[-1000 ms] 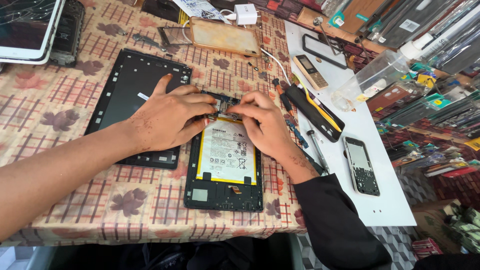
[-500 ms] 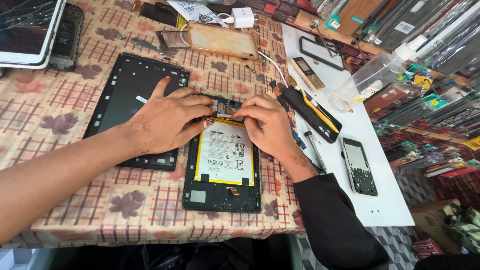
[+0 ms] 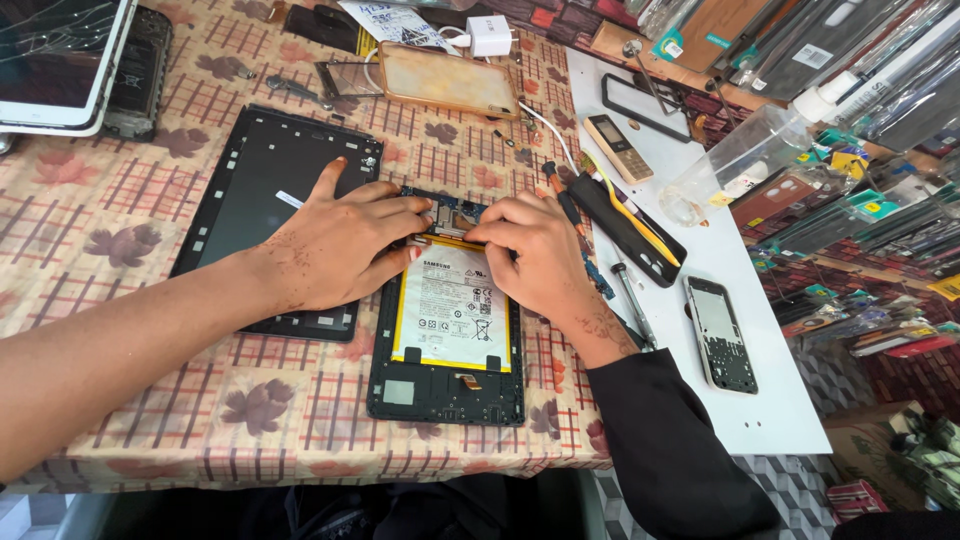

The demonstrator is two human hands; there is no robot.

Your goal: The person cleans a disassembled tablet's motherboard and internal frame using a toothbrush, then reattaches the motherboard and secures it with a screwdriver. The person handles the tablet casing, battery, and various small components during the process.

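Note:
An opened tablet body (image 3: 446,385) lies on the checked tablecloth with its white, yellow-edged battery (image 3: 453,310) showing. My left hand (image 3: 335,245) rests flat across the tablet's top left and the black screen panel (image 3: 258,190) beside it, fingers pressing near the battery's upper edge. My right hand (image 3: 535,262) comes from the right, fingertips pinched at the battery's top edge by the circuit board (image 3: 445,210). Whether a tool sits in those fingers is hidden.
A white mat (image 3: 740,400) on the right carries a phone frame (image 3: 721,333), a black phone with yellow strip (image 3: 625,228), a small keypad phone (image 3: 620,147) and a screwdriver (image 3: 632,303). A clear phone case (image 3: 445,80), a white charger (image 3: 490,35) and a cracked tablet (image 3: 60,60) lie farther back.
Both hands stay at the battery's top edge with only slight finger shifts. The camera view has drifted a little.

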